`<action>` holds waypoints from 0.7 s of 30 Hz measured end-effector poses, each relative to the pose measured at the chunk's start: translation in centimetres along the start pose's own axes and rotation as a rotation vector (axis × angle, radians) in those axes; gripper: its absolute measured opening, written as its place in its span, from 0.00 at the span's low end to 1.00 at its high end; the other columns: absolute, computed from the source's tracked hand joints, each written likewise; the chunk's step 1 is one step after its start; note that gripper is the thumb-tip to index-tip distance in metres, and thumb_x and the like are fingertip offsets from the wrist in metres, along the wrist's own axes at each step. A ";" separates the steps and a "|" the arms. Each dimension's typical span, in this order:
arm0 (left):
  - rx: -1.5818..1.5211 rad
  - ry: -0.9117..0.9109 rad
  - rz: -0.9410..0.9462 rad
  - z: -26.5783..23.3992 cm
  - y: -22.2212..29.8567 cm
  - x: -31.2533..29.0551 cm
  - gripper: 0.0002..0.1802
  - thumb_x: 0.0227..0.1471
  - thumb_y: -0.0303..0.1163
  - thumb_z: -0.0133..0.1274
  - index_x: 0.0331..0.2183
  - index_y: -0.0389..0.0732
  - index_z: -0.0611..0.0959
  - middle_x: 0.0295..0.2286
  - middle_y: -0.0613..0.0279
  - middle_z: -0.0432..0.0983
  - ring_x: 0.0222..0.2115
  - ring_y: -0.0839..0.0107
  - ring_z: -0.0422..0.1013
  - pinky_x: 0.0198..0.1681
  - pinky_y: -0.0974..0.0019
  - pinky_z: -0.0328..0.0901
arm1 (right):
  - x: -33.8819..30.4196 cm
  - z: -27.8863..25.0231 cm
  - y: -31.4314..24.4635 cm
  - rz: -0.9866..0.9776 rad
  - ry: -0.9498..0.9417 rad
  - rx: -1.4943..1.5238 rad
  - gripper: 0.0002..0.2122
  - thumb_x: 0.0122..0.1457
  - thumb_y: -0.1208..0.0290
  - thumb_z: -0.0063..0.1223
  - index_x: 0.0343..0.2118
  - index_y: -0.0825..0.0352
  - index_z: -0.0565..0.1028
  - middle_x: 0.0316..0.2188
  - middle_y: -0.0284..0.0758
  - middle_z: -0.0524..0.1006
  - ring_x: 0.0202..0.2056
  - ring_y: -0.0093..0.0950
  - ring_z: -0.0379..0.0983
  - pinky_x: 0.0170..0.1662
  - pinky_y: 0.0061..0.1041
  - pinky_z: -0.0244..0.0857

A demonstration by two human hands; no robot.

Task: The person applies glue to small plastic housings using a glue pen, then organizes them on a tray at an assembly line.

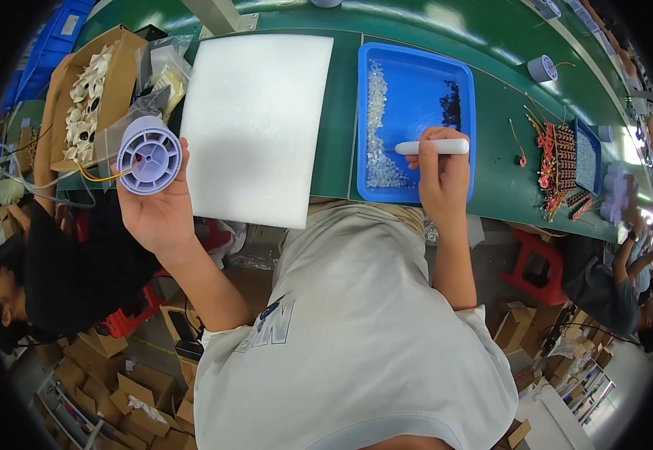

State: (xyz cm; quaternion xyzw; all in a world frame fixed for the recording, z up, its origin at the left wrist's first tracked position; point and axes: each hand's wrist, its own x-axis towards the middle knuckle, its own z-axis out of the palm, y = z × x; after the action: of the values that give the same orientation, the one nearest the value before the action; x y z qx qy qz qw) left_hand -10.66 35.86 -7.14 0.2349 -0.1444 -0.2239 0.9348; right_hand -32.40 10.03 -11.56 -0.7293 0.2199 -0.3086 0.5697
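Two hands are at work in the head view, above a long green bench. The left hand is raised at the bench's near edge with its fingers wrapped around a pale lilac plastic spool, the round ribbed flange turned toward the camera. Thin yellow and red wires run off the spool toward the left. Just beside the spool, to its right, a white foam sheet lies flat on the bench, its near edge overhanging slightly.

The right hand is closed around a white pen-shaped tool, which lies roughly level with its tip pointing left. Hand and tool sit over the near right part of a blue plastic tray. Inside the tray a strip of small clear beads runs from far to near along its left side (the tool's tip is just at the edge of that strip), and a small dark cluster of parts lies by the far right wall.

To the left, a cardboard box holds white moulded pieces. Right of the tray, well apart from it, stands a rack of red and dark components, with a roll of tape farther back. Other people sit on either side.
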 end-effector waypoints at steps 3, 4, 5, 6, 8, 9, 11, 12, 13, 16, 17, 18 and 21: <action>-0.005 -0.001 0.007 0.3 -0.2 -0.2 0.22 0.57 0.39 0.38 0.47 0.31 0.66 0.46 0.45 0.64 0.46 0.47 0.64 0.50 0.41 0.59 | 0.2 0.4 -0.2 0.033 0.064 0.034 0.06 0.57 0.77 0.45 0.35 0.71 0.63 0.31 0.37 0.68 0.25 0.19 0.67 0.28 0.17 0.65; -0.008 -0.003 0.008 0.3 -0.3 -0.2 0.22 0.57 0.39 0.38 0.46 0.31 0.66 0.46 0.45 0.64 0.46 0.47 0.64 0.50 0.42 0.59 | 0.2 0.4 -0.2 0.033 0.061 0.033 0.06 0.57 0.77 0.45 0.35 0.71 0.63 0.31 0.37 0.68 0.25 0.19 0.67 0.28 0.17 0.65; -0.009 0.000 0.009 0.2 -0.2 -0.2 0.22 0.57 0.39 0.38 0.46 0.31 0.66 0.46 0.45 0.64 0.46 0.47 0.64 0.50 0.42 0.59 | 0.2 0.4 -0.1 0.029 0.054 0.029 0.06 0.57 0.77 0.45 0.35 0.71 0.63 0.31 0.37 0.68 0.25 0.19 0.68 0.28 0.17 0.65; -0.007 0.008 0.008 0.1 -0.3 -0.3 0.22 0.57 0.39 0.38 0.46 0.31 0.66 0.46 0.45 0.64 0.46 0.47 0.64 0.50 0.42 0.59 | 0.2 0.4 -0.1 0.025 0.046 0.024 0.06 0.57 0.77 0.45 0.35 0.71 0.63 0.32 0.37 0.68 0.25 0.19 0.68 0.29 0.17 0.65; -0.005 0.025 0.004 -0.1 -0.4 -0.5 0.22 0.57 0.39 0.38 0.46 0.31 0.66 0.45 0.45 0.64 0.46 0.47 0.64 0.49 0.42 0.60 | 0.2 0.3 0.0 0.024 0.035 0.016 0.06 0.57 0.77 0.45 0.35 0.72 0.63 0.32 0.37 0.68 0.25 0.19 0.68 0.29 0.17 0.66; -0.008 0.030 0.004 -0.3 -0.4 -0.6 0.22 0.57 0.39 0.38 0.46 0.31 0.66 0.45 0.45 0.64 0.46 0.47 0.64 0.49 0.42 0.60 | 0.2 0.3 0.0 0.019 0.033 0.015 0.06 0.57 0.77 0.45 0.35 0.72 0.63 0.32 0.37 0.68 0.25 0.19 0.68 0.29 0.17 0.65; -0.018 0.033 -0.004 -0.4 -0.5 -0.6 0.23 0.57 0.39 0.38 0.47 0.31 0.66 0.46 0.45 0.64 0.46 0.47 0.64 0.49 0.42 0.60 | 0.2 0.3 0.0 0.008 0.029 0.013 0.06 0.57 0.78 0.44 0.35 0.72 0.63 0.31 0.37 0.68 0.26 0.19 0.68 0.29 0.16 0.65; -0.023 0.033 -0.007 -0.4 -0.5 -0.6 0.23 0.57 0.40 0.38 0.47 0.31 0.66 0.46 0.45 0.64 0.46 0.47 0.64 0.49 0.42 0.60 | 0.2 0.3 0.0 0.009 0.027 0.010 0.06 0.57 0.78 0.44 0.35 0.72 0.63 0.31 0.37 0.68 0.26 0.19 0.68 0.29 0.16 0.65; -0.025 0.036 -0.007 -0.5 -0.5 -0.7 0.23 0.57 0.40 0.38 0.47 0.31 0.66 0.46 0.45 0.64 0.46 0.47 0.64 0.49 0.42 0.60 | 0.2 0.3 0.0 0.009 0.025 0.010 0.05 0.57 0.78 0.44 0.35 0.72 0.63 0.31 0.37 0.68 0.26 0.19 0.68 0.29 0.16 0.65; -0.040 0.039 0.007 -0.6 -0.7 -0.8 0.23 0.57 0.40 0.38 0.47 0.31 0.66 0.46 0.45 0.64 0.46 0.47 0.63 0.48 0.42 0.60 | 0.2 0.4 0.1 0.011 0.018 0.007 0.05 0.57 0.78 0.44 0.35 0.72 0.63 0.31 0.36 0.68 0.26 0.19 0.68 0.28 0.16 0.65; -0.042 0.042 0.006 -0.6 -0.7 -0.8 0.23 0.57 0.40 0.38 0.47 0.31 0.66 0.46 0.45 0.64 0.46 0.47 0.63 0.48 0.42 0.60 | 0.2 0.4 0.1 0.005 0.019 0.011 0.05 0.57 0.78 0.45 0.35 0.72 0.63 0.31 0.36 0.68 0.26 0.19 0.67 0.28 0.16 0.65; -0.042 0.032 0.000 -0.5 -0.7 -0.8 0.23 0.57 0.40 0.37 0.47 0.31 0.66 0.46 0.45 0.64 0.46 0.46 0.63 0.48 0.42 0.60 | 0.2 0.4 0.0 -0.002 0.021 0.015 0.05 0.57 0.79 0.45 0.34 0.72 0.63 0.31 0.36 0.68 0.26 0.18 0.67 0.28 0.16 0.64; -0.043 0.016 -0.017 -0.5 -0.9 -0.8 0.24 0.57 0.40 0.37 0.47 0.31 0.65 0.46 0.44 0.64 0.46 0.45 0.63 0.48 0.41 0.60 | -0.1 0.1 0.1 -0.016 0.022 -0.006 0.05 0.58 0.78 0.43 0.35 0.71 0.63 0.31 0.37 0.68 0.26 0.18 0.67 0.28 0.16 0.64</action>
State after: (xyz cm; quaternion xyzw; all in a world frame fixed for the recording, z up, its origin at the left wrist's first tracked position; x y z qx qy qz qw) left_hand -11.49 35.77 -8.16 0.2175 -0.1300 -0.2330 0.9389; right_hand -32.42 10.15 -11.69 -0.7293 0.2210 -0.3205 0.5626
